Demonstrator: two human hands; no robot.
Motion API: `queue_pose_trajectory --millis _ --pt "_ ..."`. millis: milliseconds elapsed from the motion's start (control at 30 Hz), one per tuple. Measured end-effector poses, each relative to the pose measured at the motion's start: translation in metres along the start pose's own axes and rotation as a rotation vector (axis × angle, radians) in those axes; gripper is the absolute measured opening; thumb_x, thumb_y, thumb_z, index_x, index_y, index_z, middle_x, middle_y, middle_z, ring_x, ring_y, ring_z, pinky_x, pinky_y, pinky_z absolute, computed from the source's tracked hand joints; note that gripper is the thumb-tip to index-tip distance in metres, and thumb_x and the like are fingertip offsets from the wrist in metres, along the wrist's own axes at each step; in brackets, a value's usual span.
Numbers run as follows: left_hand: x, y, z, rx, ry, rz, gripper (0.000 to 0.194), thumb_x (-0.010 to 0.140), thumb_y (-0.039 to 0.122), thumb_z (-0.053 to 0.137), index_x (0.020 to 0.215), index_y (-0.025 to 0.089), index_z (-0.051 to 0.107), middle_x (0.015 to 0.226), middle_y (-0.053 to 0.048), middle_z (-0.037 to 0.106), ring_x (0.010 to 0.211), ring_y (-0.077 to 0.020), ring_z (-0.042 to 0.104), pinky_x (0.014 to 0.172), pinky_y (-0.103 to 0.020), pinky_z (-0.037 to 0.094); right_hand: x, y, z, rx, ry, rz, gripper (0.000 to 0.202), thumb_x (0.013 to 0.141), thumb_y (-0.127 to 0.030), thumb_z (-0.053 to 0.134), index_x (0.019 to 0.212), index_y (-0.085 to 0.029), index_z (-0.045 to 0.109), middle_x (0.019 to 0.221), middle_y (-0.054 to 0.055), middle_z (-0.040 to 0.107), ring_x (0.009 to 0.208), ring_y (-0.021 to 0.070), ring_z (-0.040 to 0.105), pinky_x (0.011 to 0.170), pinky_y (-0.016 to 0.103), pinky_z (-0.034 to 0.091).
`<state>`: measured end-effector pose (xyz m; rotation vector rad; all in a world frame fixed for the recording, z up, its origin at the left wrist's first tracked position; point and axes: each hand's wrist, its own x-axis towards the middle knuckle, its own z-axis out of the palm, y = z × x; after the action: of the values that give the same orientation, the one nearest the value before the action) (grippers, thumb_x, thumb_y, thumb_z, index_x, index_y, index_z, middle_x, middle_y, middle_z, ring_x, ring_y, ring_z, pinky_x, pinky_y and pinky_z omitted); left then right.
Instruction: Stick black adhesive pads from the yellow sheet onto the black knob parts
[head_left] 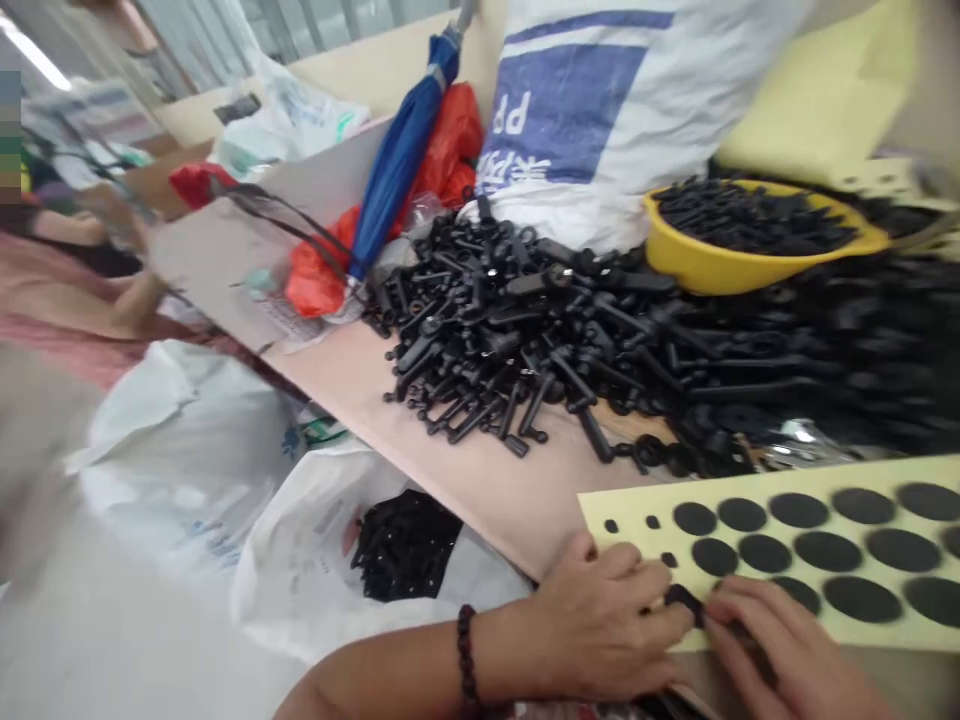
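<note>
A pale yellow backing sheet (709,592) with rows of round black stickers (799,510) and a few small black ones lies at the table's front edge. My left hand (600,625), with a dark bead bracelet at the wrist, rests over the sheet's left end, fingers curled and closed. Close beside it, my right hand (787,650) has its fingers bent together at the sheet's lower edge. A small black piece (684,603) shows between both hands; its shape is partly covered by the fingers. What lies inside each grip is mostly hidden.
Behind the sheet spreads a heap of black plastic handle-like parts (525,330). A yellow basin (697,260) of small black pieces stands on it. Further back are a white woven sack (570,110) and a blue umbrella (405,150). An open white bag (300,560) stands below; a person (75,280) works far left.
</note>
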<state>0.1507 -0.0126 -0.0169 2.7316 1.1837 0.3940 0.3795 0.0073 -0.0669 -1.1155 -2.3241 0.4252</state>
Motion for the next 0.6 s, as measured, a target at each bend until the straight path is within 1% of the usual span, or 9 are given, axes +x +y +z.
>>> queue_pose_trajectory --millis 33,100,167,300,400,533,600 --pt "-0.001 -0.002 0.0 0.005 -0.009 -0.005 0.027 0.093 0.04 0.048 0.105 0.018 0.058 0.108 -0.006 0.057 0.094 -0.0207 0.049 0.067 -0.035 0.029 0.004 -0.005 -0.003 0.004 -0.051 0.005 0.011 0.09 -0.025 0.051 0.097 -0.025 0.06 0.096 0.009 0.066 0.082 0.024 0.068 0.069 0.033 0.054" --pt "0.0 -0.006 0.0 0.014 -0.023 -0.011 0.028 0.093 0.041 0.05 0.109 0.018 0.057 0.112 -0.007 0.057 0.097 -0.0212 0.048 0.07 -0.034 0.03 0.01 -0.012 -0.007 -0.012 -0.022 0.061 0.016 0.092 -0.021 0.049 0.106 -0.024 0.057 0.1 0.009 0.065 0.087 0.0224 0.068 0.072 0.03 0.056" --pt "0.002 -0.009 0.002 0.013 -0.024 -0.005 0.029 0.093 0.042 0.05 0.11 0.019 0.056 0.115 -0.007 0.056 0.098 -0.0218 0.048 0.072 -0.035 0.029 0.014 -0.014 -0.007 -0.046 0.009 0.101 0.018 0.092 -0.02 0.048 0.107 -0.024 0.056 0.1 0.009 0.065 0.089 0.0224 0.068 0.074 0.031 0.056" --pt "0.006 -0.009 0.005 0.015 -0.023 -0.006 0.029 0.093 0.041 0.051 0.112 0.02 0.054 0.115 -0.006 0.056 0.099 -0.0223 0.048 0.073 -0.035 0.029 0.018 -0.018 -0.001 -0.072 0.042 0.133 0.012 0.09 -0.019 0.048 0.093 -0.023 0.06 0.095 0.01 0.064 0.085 0.0249 0.066 0.073 0.037 0.054" --pt "0.008 -0.007 0.005 0.032 -0.038 -0.018 0.033 0.092 0.042 0.052 0.114 0.019 0.053 0.114 -0.006 0.056 0.098 -0.0226 0.048 0.072 -0.036 0.03 0.023 -0.026 0.002 -0.06 0.083 0.196 0.015 0.091 -0.018 0.045 0.082 -0.023 0.056 0.088 0.01 0.063 0.081 0.026 0.063 0.07 0.04 0.051" --pt "0.01 -0.006 0.005 0.043 -0.039 -0.022 0.029 0.093 0.04 0.049 0.109 0.017 0.053 0.116 -0.007 0.056 0.099 -0.0241 0.047 0.072 -0.038 0.031 0.031 -0.039 -0.004 0.051 0.04 0.205 0.019 0.09 -0.018 0.045 0.073 -0.023 0.051 0.077 0.005 0.061 0.069 0.0216 0.06 0.063 0.035 0.049" --pt "0.009 -0.008 0.005 0.021 -0.042 -0.007 0.025 0.093 0.038 0.049 0.106 0.017 0.054 0.119 -0.007 0.056 0.1 -0.0244 0.048 0.072 -0.038 0.031 0.034 -0.043 -0.007 0.116 0.014 0.219 0.02 0.089 -0.018 0.045 0.07 -0.024 0.051 0.074 0.003 0.062 0.068 0.0204 0.06 0.061 0.033 0.049"
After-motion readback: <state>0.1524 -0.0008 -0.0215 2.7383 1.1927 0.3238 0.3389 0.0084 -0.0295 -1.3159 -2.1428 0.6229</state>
